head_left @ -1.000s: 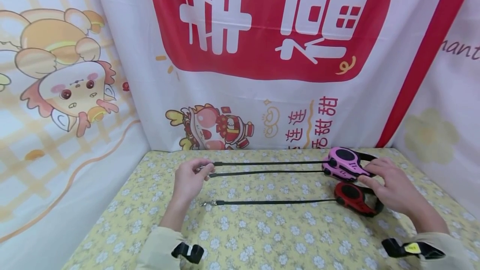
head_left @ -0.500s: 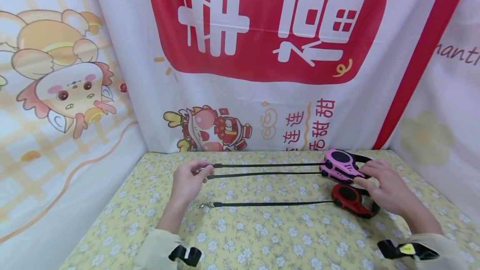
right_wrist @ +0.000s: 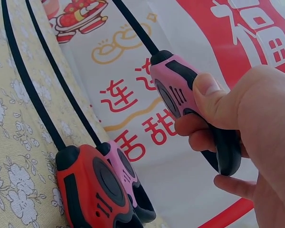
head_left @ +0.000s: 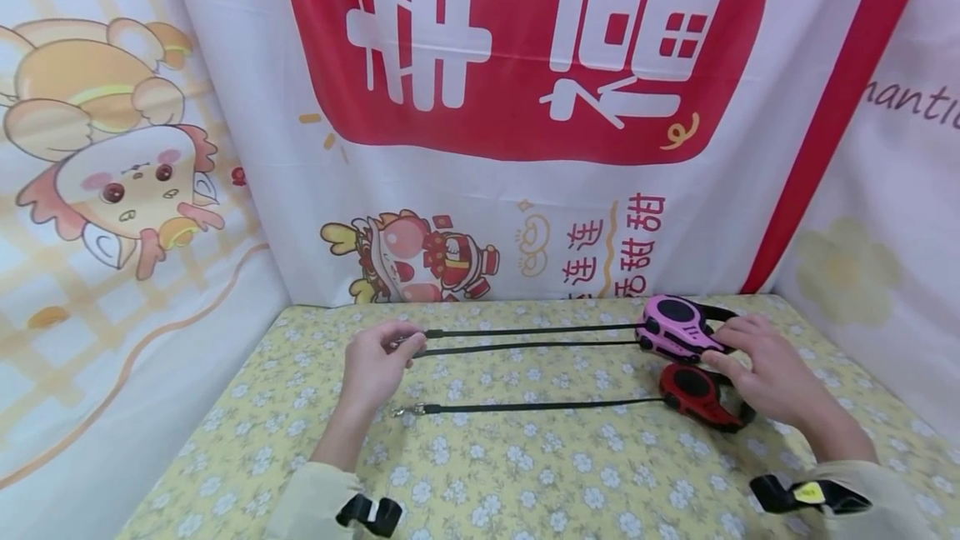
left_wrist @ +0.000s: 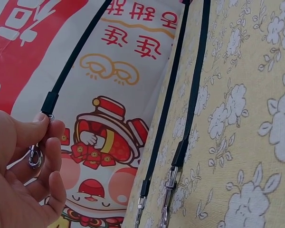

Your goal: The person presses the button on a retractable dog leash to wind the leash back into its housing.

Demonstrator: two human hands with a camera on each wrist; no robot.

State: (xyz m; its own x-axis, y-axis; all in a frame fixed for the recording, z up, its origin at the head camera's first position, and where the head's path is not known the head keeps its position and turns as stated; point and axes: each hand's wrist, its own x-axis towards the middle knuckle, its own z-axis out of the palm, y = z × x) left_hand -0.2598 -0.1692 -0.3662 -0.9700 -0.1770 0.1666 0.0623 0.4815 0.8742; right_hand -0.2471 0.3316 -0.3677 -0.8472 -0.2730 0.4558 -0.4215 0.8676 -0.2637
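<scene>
Three retractable dog leashes are in view, two pink and one red, with black straps pulled out. My right hand (head_left: 772, 377) grips the black handle of one pink leash (right_wrist: 173, 88), its thumb on the pink case. Across from it, my left hand (head_left: 375, 365) pinches the metal clip (left_wrist: 35, 156) at that strap's end, keeping the strap (left_wrist: 78, 47) stretched above the table. The second pink leash (right_wrist: 122, 164) lies below, partly hidden by the red one in the right wrist view. Nearest me lies the red leash (head_left: 692, 390), its clip (head_left: 408, 411) at the left.
A flowered yellow cloth (head_left: 480, 482) covers the table. At the back hangs a white and red printed curtain (head_left: 450, 173), with more printed cloth (head_left: 225, 290) on the left side and a pale sheet (head_left: 892, 215) on the right.
The head view has shifted slightly, so everything sits a little further left. Both hands keep the same hold on the pink leash.
</scene>
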